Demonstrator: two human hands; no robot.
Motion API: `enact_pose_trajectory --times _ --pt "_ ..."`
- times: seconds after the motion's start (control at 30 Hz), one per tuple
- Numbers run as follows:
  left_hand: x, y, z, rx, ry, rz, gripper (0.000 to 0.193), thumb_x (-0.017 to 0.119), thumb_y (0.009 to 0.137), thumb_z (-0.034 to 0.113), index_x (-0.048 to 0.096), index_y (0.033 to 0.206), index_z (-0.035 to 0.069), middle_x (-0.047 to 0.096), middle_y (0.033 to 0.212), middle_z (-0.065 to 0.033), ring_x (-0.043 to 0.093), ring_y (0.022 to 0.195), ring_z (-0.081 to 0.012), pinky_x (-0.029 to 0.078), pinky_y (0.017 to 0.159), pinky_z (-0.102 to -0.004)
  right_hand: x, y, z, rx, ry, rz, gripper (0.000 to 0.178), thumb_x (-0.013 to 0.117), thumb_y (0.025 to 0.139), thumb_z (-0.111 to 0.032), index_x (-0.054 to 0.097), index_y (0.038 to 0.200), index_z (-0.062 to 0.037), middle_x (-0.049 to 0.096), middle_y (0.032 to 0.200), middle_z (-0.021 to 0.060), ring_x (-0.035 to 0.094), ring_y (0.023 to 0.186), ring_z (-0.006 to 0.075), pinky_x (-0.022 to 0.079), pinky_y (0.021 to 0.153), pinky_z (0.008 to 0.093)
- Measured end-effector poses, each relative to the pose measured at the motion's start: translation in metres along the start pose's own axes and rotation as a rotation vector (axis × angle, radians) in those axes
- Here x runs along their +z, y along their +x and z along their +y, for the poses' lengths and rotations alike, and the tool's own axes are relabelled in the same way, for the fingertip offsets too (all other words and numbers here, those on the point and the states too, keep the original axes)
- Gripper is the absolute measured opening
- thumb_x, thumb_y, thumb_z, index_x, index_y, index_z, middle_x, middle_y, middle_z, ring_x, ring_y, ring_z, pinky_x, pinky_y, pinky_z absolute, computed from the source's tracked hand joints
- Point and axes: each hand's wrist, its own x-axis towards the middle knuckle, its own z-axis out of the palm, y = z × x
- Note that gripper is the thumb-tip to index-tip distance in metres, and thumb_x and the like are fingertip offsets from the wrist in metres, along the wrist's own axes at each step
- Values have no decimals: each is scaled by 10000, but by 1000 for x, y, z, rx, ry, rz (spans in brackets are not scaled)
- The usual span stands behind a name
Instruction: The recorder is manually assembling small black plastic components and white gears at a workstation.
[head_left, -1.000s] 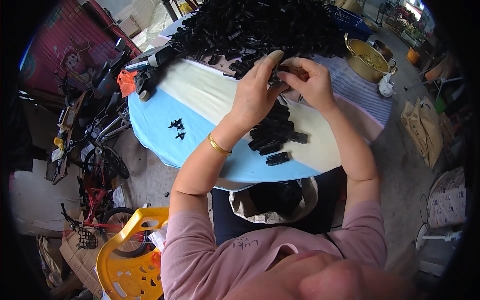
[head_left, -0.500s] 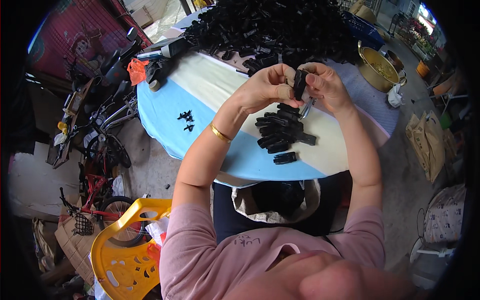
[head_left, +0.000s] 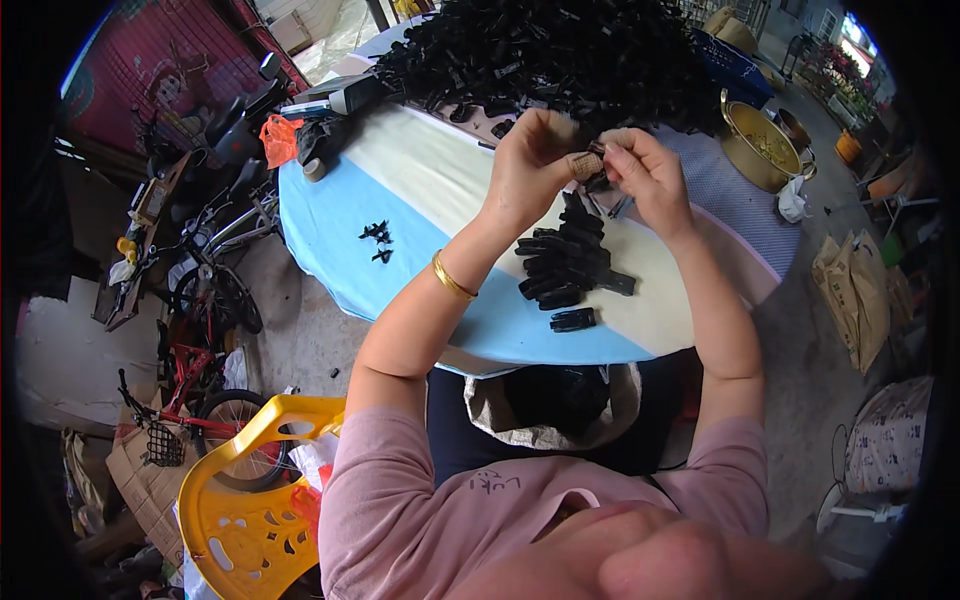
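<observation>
The small black clip could slip out and drop into the stack just below the grips, knocking the sorted pieces askew, because only fingertips pinch it and both hands work it in mid-air. It could also fall off the table edge into the bag on the lap, further toward the body. The pile just beyond the grips is loose and could snag a finger.

The left hand has its fingers curled tight, thumb pressed toward the clip, wrist bent up, forearm rising from the lower left with a bangle on it. The right hand faces it, fingers pressed together on the clip's other side, elbow bent sharply. The clip sits between both grips, above the table.
</observation>
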Motion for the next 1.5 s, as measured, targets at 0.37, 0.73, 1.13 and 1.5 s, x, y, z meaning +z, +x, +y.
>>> enact_pose_trajectory --times 0.37,0.73,1.13,1.5 --pt "3 -6 -6 -1 20 51 255 691 692 -23 589 926 -37 609 859 -56 566 775 -82 471 637 -201 12 -3 -11 -123 -334 72 114 527 855 -94 601 837 -10 550 604 -20 475 536 34 370 477 171" --pt "-4 -2 -4 196 420 -22 282 730 660 38 608 907 -20 591 709 -38 538 592 -73 446 531 -216 -2 3 -13 187 -203 -25 124 518 862 -111 588 897 -15 507 626 -31 381 521 6 293 462 147" --pt "-22 4 10 -246 493 -801 262 712 703 122 617 914 0 608 893 -34 564 825 -119 477 750 -259 -22 10 12 147 -1180 -163 293 709 677 -207 626 920 -65 618 719 98 598 646 231 464 597 327" --pt "-13 5 -11 37 414 -238 331 632 759 12 551 1080 -11 609 988 -60 575 895 -133 470 794 -263 -15 13 3 241 -210 6 207 657 780 -179 632 885 -2 605 732 -1 496 615 38 368 525 159"
